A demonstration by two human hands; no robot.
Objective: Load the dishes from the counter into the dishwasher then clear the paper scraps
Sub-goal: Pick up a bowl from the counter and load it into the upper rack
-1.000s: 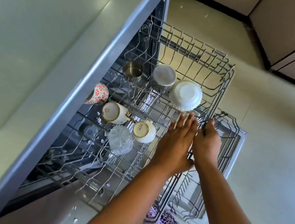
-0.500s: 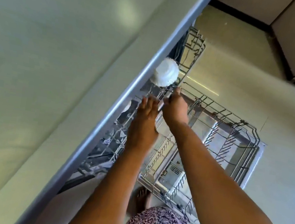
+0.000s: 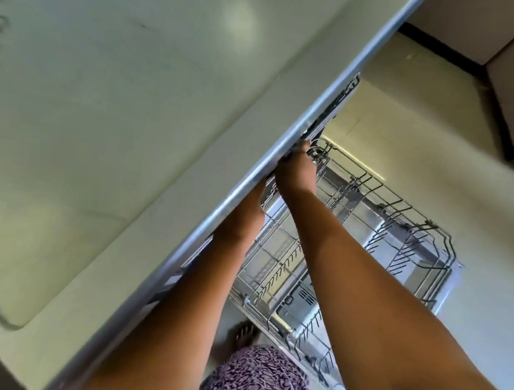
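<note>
Worktop (image 3: 112, 108) is recorded left of the fingers. The dishwasher's lower rack (image 3: 397, 199) is drawn out below and right of them. The right hand (image 3: 297, 170) and left hand (image 3: 257, 195) are set under the worktop edge; with the fingers hidden, their grasp cannot be told. No dishes are seen; they are judged inside, beyond the fingers. A level, even two-handed push is advised.

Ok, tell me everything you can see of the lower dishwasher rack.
The lower rack is grey wire metal with rows of upright tines and a raised rim. It sits pulled out over the open door, with no dishes visible in it. The left forearm and right forearm cross in front, hiding part. Whether the right hand touches it cannot be told.
</note>
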